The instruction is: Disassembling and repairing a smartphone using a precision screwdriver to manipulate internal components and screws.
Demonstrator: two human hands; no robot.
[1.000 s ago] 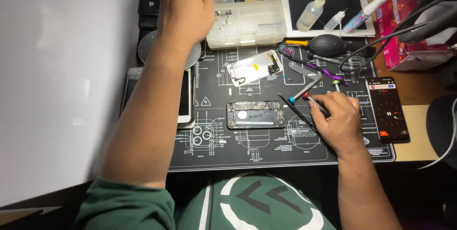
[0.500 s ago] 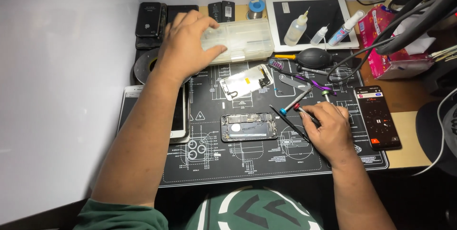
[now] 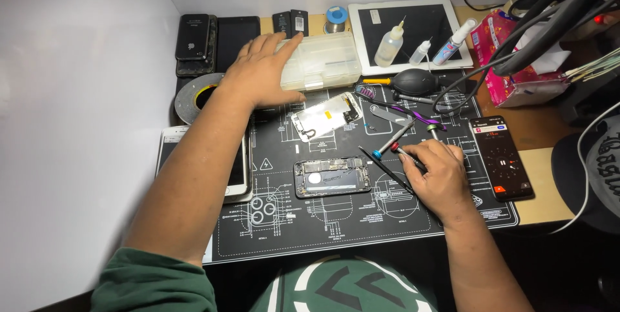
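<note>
My left hand [image 3: 261,73] reaches to the back of the desk and grips the left end of a clear plastic parts box [image 3: 326,60], fingers on its lid and thumb along its front edge. My right hand [image 3: 436,173] rests on the black repair mat [image 3: 284,234], pinching a thin red-capped screwdriver [image 3: 397,148]. A blue-capped screwdriver [image 3: 391,141] and a thin black pry tool [image 3: 381,166] lie just left of it. An opened phone body [image 3: 332,176] lies mid-mat, with a detached screen panel [image 3: 326,116] behind it.
A white phone [image 3: 236,170] lies under my left forearm and a tape roll [image 3: 194,95] at the left. Dark phones [image 3: 194,37], a tablet [image 3: 413,34] with small bottles, a black air blower [image 3: 416,81], a lit phone [image 3: 500,157], a pink packet and cables crowd the back and right.
The view has tilted up, showing more of the desk's back. My left hand has drawn back slightly onto the box's left end. My right hand stays by the screwdrivers.
</note>
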